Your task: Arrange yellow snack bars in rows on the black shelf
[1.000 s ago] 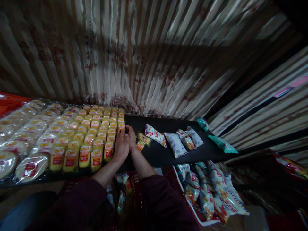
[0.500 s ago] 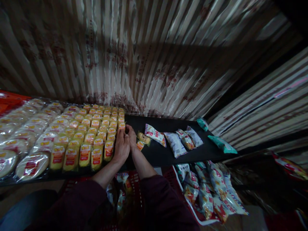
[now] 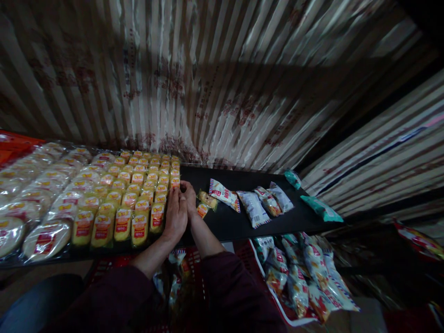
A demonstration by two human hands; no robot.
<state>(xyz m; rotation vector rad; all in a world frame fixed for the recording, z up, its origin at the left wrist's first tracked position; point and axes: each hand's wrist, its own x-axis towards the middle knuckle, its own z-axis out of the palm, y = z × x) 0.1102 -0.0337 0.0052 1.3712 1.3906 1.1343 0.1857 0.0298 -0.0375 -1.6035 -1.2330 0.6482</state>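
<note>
My left hand (image 3: pixel 175 215) lies on the black shelf (image 3: pixel 239 222) with its fingers stretched flat against the right edge of the rows of yellow snack packs (image 3: pixel 138 194). My right hand (image 3: pixel 189 196) presses beside it, fingers together along the same edge; I cannot see anything in them. A small yellow pack (image 3: pixel 202 210) lies just right of my right wrist. Further right lie loose white and red snack bags (image 3: pixel 224 194) and several more (image 3: pixel 267 201).
Round flat packs (image 3: pixel 31 217) fill the shelf's left end. Two teal packets (image 3: pixel 321 208) lie at the right end. Below, a red basket (image 3: pixel 298 277) holds more snack bags. A striped wrapped wall (image 3: pixel 208 83) rises behind the shelf.
</note>
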